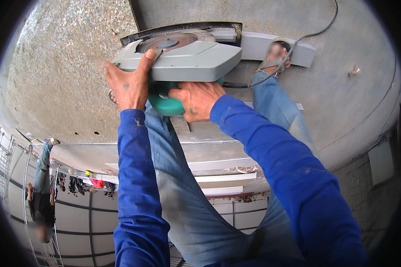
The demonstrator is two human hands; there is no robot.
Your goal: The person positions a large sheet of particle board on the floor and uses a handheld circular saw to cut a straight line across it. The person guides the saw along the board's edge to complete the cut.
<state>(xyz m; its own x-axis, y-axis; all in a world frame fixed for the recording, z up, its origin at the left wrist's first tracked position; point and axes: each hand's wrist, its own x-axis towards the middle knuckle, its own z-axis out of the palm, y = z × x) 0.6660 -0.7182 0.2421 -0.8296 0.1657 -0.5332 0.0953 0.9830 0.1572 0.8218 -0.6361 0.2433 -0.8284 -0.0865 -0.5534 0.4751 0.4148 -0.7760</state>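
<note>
I hold a circular saw point(196, 62) with a grey housing and a green body point(165, 105) in front of me. My left hand point(128, 85) grips the left end of the grey housing, its thumb on top near the round blade point(176, 41). My right hand point(198, 99) is wrapped round the green handle; its fingertips are partly hidden. Beyond the saw lies a pale grey plank point(298, 51), and my right foot point(274, 60) rests on it. A dark-edged frame point(182, 26) stands behind the blade. I cannot tell whether the blade is turning.
A grey power cord point(305, 36) runs from the saw over my right foot and across the concrete floor point(343, 98). A speckled board point(71, 66) lies at left. White panels point(225, 180) are stacked behind me. Another person point(42, 196) is at far left by metal scaffolding point(26, 178).
</note>
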